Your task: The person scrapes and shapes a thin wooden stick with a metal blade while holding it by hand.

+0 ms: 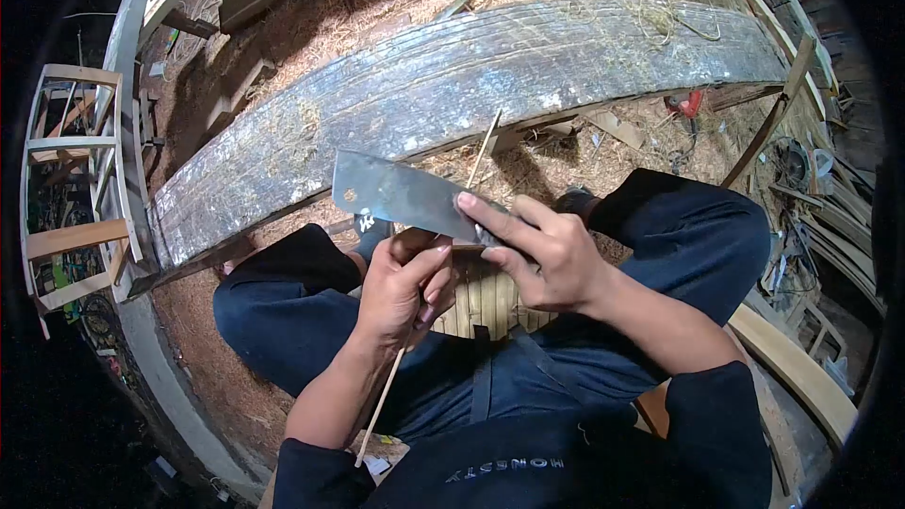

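My right hand (539,254) grips a broad flat steel blade (391,194), index finger laid along its back edge, the blade pointing left. My left hand (407,287) pinches a thin bamboo stick (483,149) that runs from near my left elbow, through the fingers, under the blade and up toward the plank. The blade edge rests against the stick just above my left fingers. Both hands hover over my lap, knees in dark trousers spread to either side, with a ribbed bamboo seat (490,302) showing between them.
A long weathered grey plank (452,85) lies across in front of my knees on a floor covered in sawdust and shavings. A pale wooden frame (75,179) stands at left. A red tool (686,104) and curved wooden slats (801,368) lie at right.
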`<state>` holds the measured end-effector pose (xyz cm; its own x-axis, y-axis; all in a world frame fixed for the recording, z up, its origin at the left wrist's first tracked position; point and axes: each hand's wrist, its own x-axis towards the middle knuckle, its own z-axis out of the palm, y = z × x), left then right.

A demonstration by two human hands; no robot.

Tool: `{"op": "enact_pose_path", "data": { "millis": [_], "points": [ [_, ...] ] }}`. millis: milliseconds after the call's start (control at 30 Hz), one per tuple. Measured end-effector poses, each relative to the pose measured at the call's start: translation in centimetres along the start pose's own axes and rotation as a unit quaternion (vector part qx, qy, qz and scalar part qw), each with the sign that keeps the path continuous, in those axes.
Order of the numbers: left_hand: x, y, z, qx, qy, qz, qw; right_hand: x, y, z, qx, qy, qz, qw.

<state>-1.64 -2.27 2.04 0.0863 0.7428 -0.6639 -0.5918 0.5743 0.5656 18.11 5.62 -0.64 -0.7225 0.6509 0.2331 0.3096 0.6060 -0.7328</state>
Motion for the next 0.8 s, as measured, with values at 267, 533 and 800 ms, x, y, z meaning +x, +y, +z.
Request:
{"op": "enact_pose_path", "data": {
  "millis": [267, 533, 800],
  "points": [
    [-0.2, 0.2, 0.3, 0.010, -0.001, -0.001, 1.000, 0.3, 1.3, 0.3, 0.010, 0.034, -0.011, 0.999],
    [-0.1, 0.1, 0.3, 0.025, -0.008, 0.018, 1.000, 0.4, 0.3, -0.7, -0.003, -0.023, 0.033, 0.999],
    [-0.1, 0.1, 0.3, 0.012, -0.016, 0.023, 1.000, 0.1, 0.8, -0.3, 0.006, 0.003, 0.027, 1.000]
  ]
}}
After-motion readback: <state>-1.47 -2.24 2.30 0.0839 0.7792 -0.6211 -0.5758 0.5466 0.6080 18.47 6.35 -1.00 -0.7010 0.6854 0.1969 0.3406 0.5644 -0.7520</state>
